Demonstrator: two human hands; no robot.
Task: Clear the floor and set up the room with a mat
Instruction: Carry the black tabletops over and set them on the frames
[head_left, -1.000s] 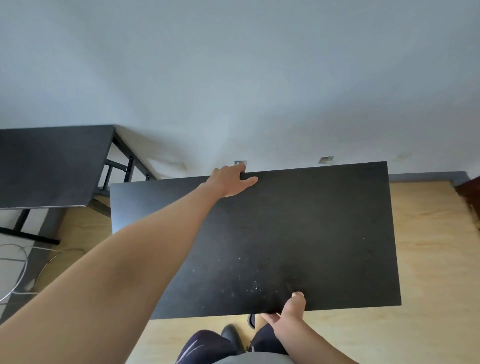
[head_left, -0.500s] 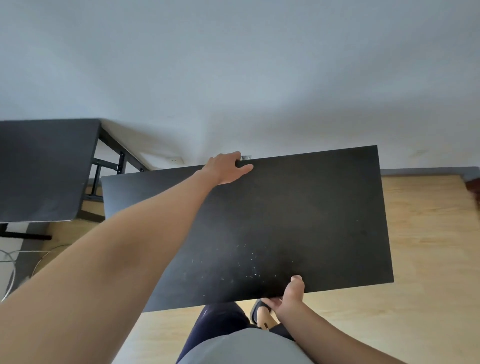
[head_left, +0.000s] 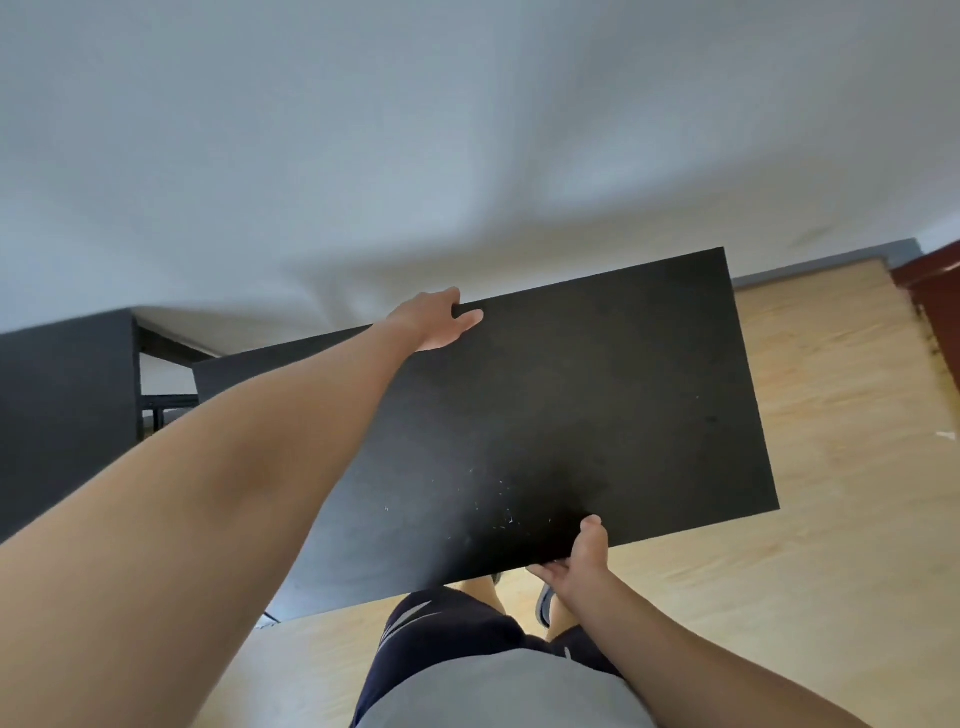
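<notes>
I carry a small black table by its flat top (head_left: 571, 415), which fills the middle of the head view and tilts up toward the right. My left hand (head_left: 436, 319) grips the far edge, fingers curled over it, arm stretched across the top. My right hand (head_left: 582, 553) grips the near edge, thumb on top and fingers underneath. The table's legs are hidden below the top. No mat is in view.
A second black table (head_left: 67, 415) with a black metal frame stands at the left against the white wall (head_left: 467, 156). Light wooden floor (head_left: 831, 467) spreads to the right, with a dark red-brown piece (head_left: 935, 291) at the far right edge. My legs and shoes are below.
The table top has swung to the right and its right end has risen. The view has shifted right, so the second table sits further left. Both hands keep their grips.
</notes>
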